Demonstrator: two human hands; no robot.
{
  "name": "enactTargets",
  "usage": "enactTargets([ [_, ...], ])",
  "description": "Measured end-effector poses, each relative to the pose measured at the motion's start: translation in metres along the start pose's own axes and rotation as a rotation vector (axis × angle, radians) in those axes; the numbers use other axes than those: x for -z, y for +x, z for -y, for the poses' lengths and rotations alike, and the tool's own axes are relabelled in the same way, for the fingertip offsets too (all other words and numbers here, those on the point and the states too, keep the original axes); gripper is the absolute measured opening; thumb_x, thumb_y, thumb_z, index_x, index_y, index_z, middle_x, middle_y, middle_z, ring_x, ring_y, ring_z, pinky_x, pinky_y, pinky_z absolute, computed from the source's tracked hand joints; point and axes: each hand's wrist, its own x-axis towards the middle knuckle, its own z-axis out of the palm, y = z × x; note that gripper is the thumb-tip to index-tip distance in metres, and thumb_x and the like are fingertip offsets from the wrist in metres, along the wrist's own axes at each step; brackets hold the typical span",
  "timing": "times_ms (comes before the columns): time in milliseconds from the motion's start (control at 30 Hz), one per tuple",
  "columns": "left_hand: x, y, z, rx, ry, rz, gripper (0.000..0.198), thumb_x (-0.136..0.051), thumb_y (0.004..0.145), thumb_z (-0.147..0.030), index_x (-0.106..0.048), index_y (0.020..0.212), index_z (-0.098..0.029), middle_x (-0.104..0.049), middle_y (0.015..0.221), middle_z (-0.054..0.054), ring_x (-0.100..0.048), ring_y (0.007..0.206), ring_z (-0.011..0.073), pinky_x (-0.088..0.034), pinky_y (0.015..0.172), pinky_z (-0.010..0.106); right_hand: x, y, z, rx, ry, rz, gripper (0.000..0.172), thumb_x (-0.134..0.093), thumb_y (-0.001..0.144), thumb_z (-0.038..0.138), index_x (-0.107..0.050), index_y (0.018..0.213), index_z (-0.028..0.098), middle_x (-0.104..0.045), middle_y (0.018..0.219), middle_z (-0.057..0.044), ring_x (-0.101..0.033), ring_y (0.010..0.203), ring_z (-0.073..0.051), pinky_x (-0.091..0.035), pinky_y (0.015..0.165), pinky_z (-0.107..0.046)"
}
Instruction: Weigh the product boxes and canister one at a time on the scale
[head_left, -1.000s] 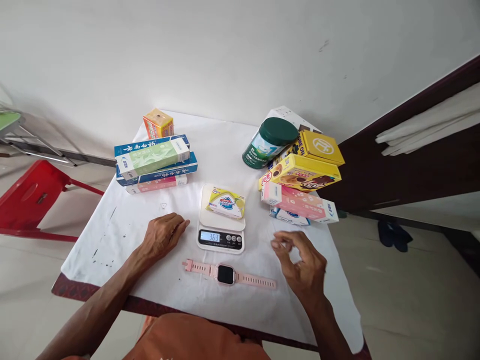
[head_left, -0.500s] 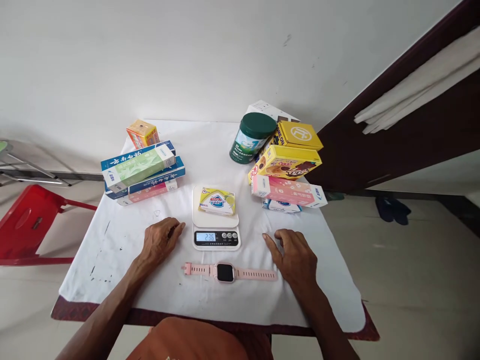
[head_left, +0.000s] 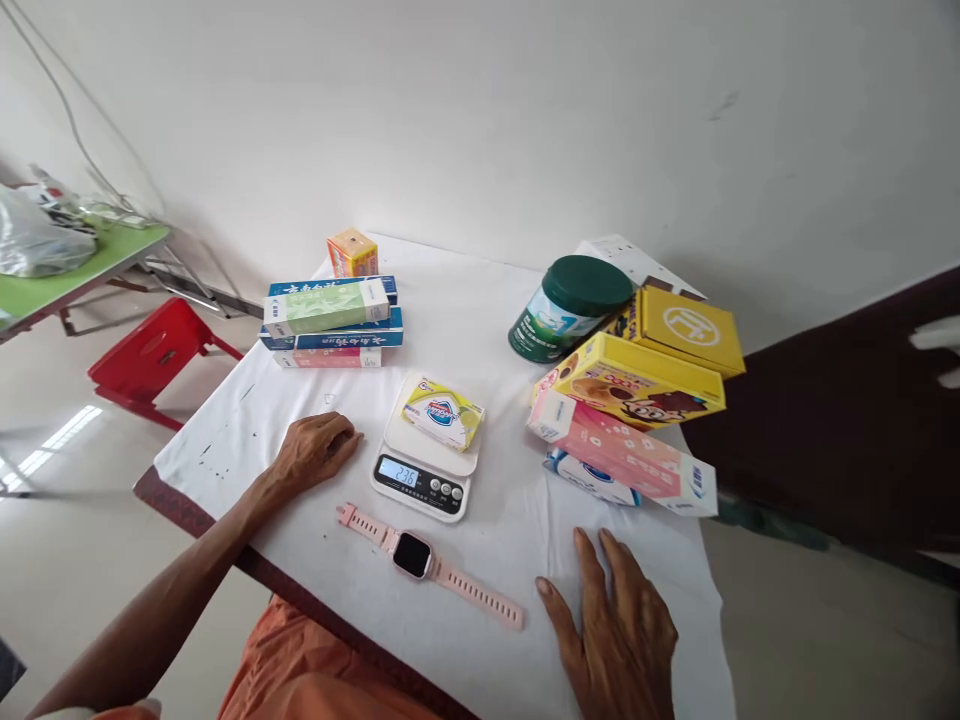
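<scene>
My left hand [head_left: 319,447] rests on the white cloth left of the scale, fingers loosely curled in, with nothing visible in them. My right hand [head_left: 619,625] lies on the cloth at the lower right, fingers stretched out and thumb apart, holding nothing. Between the hands stands a white kitchen scale [head_left: 390,437], its display reading 236. On its plate lies a yellow-and-white soap box [head_left: 442,412]. A pink smartwatch [head_left: 412,555] with its strap laid out flat is in front of the scale. Neither hand touches these things.
Toothpaste boxes [head_left: 330,308] are stacked at the back left, near a small orange box [head_left: 352,253]. Back right stand a green canister [head_left: 570,308], yellow boxes [head_left: 637,380], a pink box [head_left: 622,450] and a blue-white pack [head_left: 589,478]. A red chair [head_left: 154,350] is left of the table.
The view has turned and tilted, showing a green table at the left. My right hand's fingers have straightened from a curl. My left hand, the scale and the soap box look unchanged.
</scene>
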Motion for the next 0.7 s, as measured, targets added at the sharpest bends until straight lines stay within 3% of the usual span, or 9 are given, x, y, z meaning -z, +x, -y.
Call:
enactTargets([
  [133,0.004,0.003,-0.007,0.088,-0.034,-0.09,0.024,-0.06,0.105,-0.039,-0.068,0.092,-0.021,-0.068,0.074,0.002,-0.062,0.063,0.0152,-0.051,0.062,0.03,0.001,0.003,-0.001,0.007,0.001,-0.032,0.075,-0.042,0.11,0.053,-0.025,0.174,0.018,-0.056,0.156,-0.03,-0.064,0.132,-0.049,-0.056,0.1,-0.065],
  [200,0.009,0.017,-0.015,0.066,-0.062,-0.118,0.027,-0.065,0.103,-0.046,-0.07,0.11,-0.021,-0.074,0.091,0.007,-0.071,0.081,0.0206,-0.059,0.075,0.036,0.0,0.004,-0.001,0.017,0.011,-0.047,0.074,-0.041,0.11,0.054,-0.027,0.173,0.017,-0.056,0.155,-0.031,-0.065,0.131,-0.05,-0.056,0.1,-0.066],
  [267,0.012,0.041,-0.026,-0.034,-0.07,-0.088,0.046,-0.071,0.099,-0.053,-0.067,0.132,-0.021,-0.075,0.118,0.015,-0.073,0.109,0.0288,-0.061,0.095,0.046,-0.001,0.005,-0.001,0.029,0.019,-0.075,0.072,-0.039,0.11,0.054,-0.03,0.171,0.017,-0.056,0.155,-0.03,-0.064,0.132,-0.05,-0.056,0.101,-0.066],
  [367,0.012,0.088,-0.044,-0.203,-0.047,0.087,0.077,-0.075,0.095,-0.061,-0.051,0.157,-0.022,-0.061,0.152,0.021,-0.059,0.141,0.0372,-0.049,0.117,0.057,-0.004,0.005,0.0,0.014,0.013,-0.116,0.066,-0.037,0.111,0.055,-0.038,0.166,0.017,-0.058,0.154,-0.028,-0.064,0.135,-0.048,-0.056,0.104,-0.064],
  [467,0.008,0.126,-0.054,-0.269,0.031,0.341,0.091,-0.083,0.087,-0.062,-0.049,0.158,-0.017,-0.06,0.153,0.023,-0.053,0.146,0.0402,-0.042,0.12,0.057,-0.008,0.005,0.002,-0.01,-0.008,-0.132,0.063,-0.035,0.111,0.057,-0.049,0.156,0.016,-0.061,0.152,-0.026,-0.064,0.135,-0.046,-0.056,0.104,-0.062],
  [567,0.008,0.143,-0.057,-0.289,0.099,0.507,0.074,-0.083,0.09,-0.056,-0.059,0.147,-0.015,-0.068,0.138,0.019,-0.06,0.134,0.0364,-0.041,0.118,0.052,-0.013,0.003,0.001,-0.032,-0.005,-0.137,0.065,-0.033,0.111,0.062,-0.053,0.152,0.016,-0.062,0.151,-0.025,-0.064,0.135,-0.044,-0.056,0.105,-0.061],
  [700,0.016,0.145,-0.058,-0.331,0.133,0.56,0.052,-0.082,0.093,-0.044,-0.065,0.136,-0.019,-0.069,0.131,0.014,-0.063,0.126,0.0319,-0.043,0.112,0.047,-0.02,0.0,-0.002,-0.07,0.021,-0.131,0.067,-0.032,0.108,0.065,-0.054,0.153,0.02,-0.063,0.15,-0.023,-0.064,0.135,-0.043,-0.056,0.104,-0.061],
])
